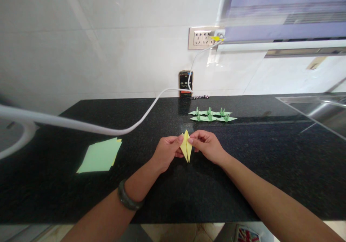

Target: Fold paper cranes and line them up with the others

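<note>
A folded yellow paper (186,146), narrow and kite-shaped, is held upright just above the black counter (243,170). My left hand (167,152) pinches its left flap with thumb and fingers. My right hand (207,146) pinches the right flap the same way. Both hands meet at the paper in the middle of the counter. A dark band sits on my left wrist.
Several green paper cranes (212,115) lie behind the hands. A stack of green and yellow paper sheets (100,156) lies at the left. A phone (185,83) leans on the wall, its white cable (113,128) crossing the counter. A steel sink (321,110) is at the right.
</note>
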The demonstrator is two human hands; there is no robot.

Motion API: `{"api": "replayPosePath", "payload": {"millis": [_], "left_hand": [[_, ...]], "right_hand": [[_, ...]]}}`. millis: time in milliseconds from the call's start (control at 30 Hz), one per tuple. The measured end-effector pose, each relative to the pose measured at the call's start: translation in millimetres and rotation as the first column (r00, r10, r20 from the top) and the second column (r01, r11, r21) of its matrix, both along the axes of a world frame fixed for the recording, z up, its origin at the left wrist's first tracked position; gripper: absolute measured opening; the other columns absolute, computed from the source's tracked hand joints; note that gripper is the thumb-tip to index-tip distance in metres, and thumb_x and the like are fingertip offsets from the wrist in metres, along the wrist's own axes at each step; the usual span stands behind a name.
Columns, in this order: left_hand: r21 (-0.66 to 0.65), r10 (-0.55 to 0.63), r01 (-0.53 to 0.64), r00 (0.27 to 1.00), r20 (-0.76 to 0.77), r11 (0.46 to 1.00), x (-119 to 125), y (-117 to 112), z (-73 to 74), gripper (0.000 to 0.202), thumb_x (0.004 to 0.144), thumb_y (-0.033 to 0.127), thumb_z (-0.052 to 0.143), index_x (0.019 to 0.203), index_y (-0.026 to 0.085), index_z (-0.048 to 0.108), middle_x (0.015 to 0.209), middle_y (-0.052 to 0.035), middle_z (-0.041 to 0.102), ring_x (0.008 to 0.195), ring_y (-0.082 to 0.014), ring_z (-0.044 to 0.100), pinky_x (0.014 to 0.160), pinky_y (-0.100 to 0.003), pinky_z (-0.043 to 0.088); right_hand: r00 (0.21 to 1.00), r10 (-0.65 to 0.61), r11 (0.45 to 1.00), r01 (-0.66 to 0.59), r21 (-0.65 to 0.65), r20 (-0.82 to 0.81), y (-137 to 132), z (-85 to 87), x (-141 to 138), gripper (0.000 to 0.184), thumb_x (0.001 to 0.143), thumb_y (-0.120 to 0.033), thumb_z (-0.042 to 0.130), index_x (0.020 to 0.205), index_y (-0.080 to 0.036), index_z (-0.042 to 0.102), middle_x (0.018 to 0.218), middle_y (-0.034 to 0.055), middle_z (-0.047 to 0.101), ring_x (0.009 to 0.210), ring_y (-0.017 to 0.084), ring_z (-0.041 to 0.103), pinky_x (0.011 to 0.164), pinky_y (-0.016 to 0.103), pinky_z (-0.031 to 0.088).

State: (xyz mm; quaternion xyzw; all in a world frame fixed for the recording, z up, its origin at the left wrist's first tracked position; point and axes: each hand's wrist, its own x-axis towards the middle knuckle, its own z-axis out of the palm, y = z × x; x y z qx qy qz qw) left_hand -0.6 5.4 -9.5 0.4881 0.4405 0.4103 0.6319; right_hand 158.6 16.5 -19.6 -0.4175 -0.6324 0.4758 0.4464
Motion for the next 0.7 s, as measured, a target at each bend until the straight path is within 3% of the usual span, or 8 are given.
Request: {"api": "replayPosePath", "payload": {"millis": [400, 700], "left_hand": [[0.060, 0.020, -0.019, 1.000, -0.010, 0.998, -1.1, -0.3, -2.5, 0.037, 0.070, 0.043, 0.056, 0.090, 0.011, 0.061, 0.070, -0.0059, 0.065, 0.056, -0.0131, 0.059, 0.051, -0.024, 0.048], [0.087, 0.037, -0.033, 0.998, -0.044, 0.996, -1.9, -0.4, -3.9, 0.032, 0.071, 0.040, 0.056, 0.086, 0.012, 0.062, 0.066, -0.0035, 0.063, 0.054, -0.0118, 0.058, 0.047, -0.022, 0.046]], "right_hand": [[0.999, 0.026, 0.999, -0.027, -0.019, -0.037, -3.8, 3.7, -2.4, 0.026, 0.073, -0.036, 0.057, 0.084, -0.015, 0.065, 0.057, -0.0002, 0.056, 0.041, 0.006, 0.043, 0.040, 0.019, 0.037], [0.999, 0.002, 0.999, -0.004, -0.049, -0.052, -4.3, 2.9, -2.5, 0.024, 0.070, -0.035, 0.060, 0.079, -0.015, 0.067, 0.056, 0.0002, 0.058, 0.040, 0.005, 0.043, 0.038, 0.019, 0.036]]}}
